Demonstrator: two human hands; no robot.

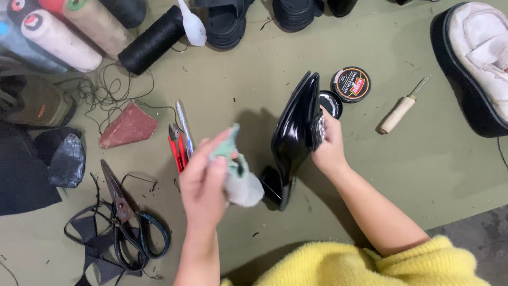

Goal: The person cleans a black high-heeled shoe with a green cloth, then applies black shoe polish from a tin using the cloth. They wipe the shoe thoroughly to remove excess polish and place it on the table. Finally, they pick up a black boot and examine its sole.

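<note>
My right hand (329,148) grips a glossy black pointed shoe (294,132), held on edge with its toe pointing away and its heel near the green mat. My left hand (203,182) holds a crumpled pale green and grey cloth (237,175) just left of the shoe's heel. An open tin of shoe polish (332,101) sits beyond the right hand, and its round lid (351,83) lies beside it.
Thread spools (79,26) and a black spool (152,38) lie top left. Red-handled nippers (177,148), large scissors (124,212), a red wedge (127,126), a wooden awl (399,112), a white shoe (479,58) and dark sandals (227,24) surround the mat.
</note>
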